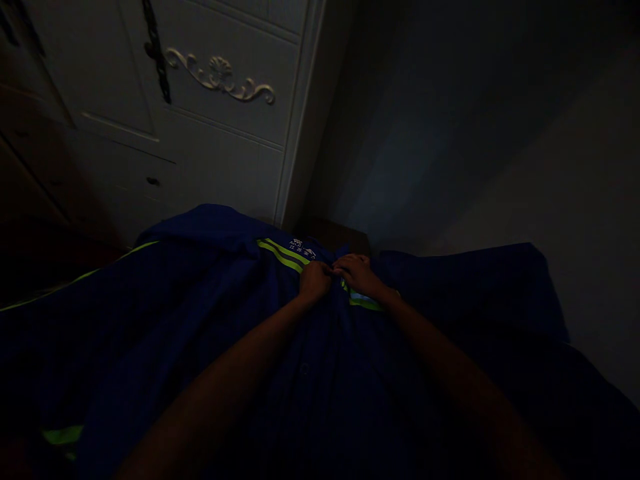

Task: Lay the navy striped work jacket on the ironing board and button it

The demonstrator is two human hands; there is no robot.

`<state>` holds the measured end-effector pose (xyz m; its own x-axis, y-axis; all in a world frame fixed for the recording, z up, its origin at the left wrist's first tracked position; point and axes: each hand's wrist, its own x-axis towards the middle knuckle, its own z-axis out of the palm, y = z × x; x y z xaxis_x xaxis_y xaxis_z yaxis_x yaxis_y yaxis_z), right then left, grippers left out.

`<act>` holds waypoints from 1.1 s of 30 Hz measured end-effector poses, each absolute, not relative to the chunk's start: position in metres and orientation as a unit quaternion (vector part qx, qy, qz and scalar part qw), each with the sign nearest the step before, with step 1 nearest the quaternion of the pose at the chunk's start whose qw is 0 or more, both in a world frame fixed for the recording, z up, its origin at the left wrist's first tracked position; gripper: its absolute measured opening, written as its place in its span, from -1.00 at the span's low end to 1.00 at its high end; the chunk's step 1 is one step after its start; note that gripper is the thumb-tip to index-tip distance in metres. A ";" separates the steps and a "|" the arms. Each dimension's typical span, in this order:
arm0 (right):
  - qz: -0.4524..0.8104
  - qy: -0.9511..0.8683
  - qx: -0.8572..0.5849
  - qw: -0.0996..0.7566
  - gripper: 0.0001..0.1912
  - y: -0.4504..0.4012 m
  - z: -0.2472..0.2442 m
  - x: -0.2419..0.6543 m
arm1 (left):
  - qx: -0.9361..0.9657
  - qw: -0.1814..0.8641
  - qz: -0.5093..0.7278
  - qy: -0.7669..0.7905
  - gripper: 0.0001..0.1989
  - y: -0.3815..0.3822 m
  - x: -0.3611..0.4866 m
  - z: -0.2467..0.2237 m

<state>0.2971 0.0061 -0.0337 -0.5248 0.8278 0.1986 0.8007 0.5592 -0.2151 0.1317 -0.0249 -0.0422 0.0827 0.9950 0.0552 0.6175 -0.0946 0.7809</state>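
A dark blue work jacket [220, 267] with yellow-green stripes and white chest lettering is spread out in front of me, its sleeves reaching to both sides. My left hand [315, 281] is closed in a pinch on the jacket's front edge, just below the lettering. Beside it, my right hand [358, 273] also has its fingers closed on the cloth, and the fingertips of both hands nearly meet. Whether a button lies between them is too dark to tell. Lower on the front, a round button [305, 368] shows faintly.
Behind the jacket at the left stands a white cabinet [225, 153] with carved scrollwork and dark metal fittings. A plain wall [450, 147] rises at the right. Between them, a dark brown block-like thing [340, 237] sits past the jacket's collar. The light is very dim.
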 end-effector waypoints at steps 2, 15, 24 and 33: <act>0.035 -0.874 -0.462 0.145 -0.82 0.005 -0.033 0.297 | 0.666 0.306 0.316 0.603 -0.76 -0.024 0.131 -0.041; -0.024 -0.881 -0.451 0.140 -0.80 0.000 -0.036 0.293 | 0.640 0.359 0.347 0.584 -0.80 -0.021 0.128 -0.041; 0.009 -0.872 -0.453 0.184 -0.83 -0.002 -0.033 0.292 | 0.638 0.404 0.343 0.560 -0.82 -0.012 0.123 -0.040; -0.010 -0.875 -0.447 0.186 -0.85 -0.004 -0.033 0.293 | 0.655 0.451 0.347 0.497 -0.87 -0.012 0.112 -0.046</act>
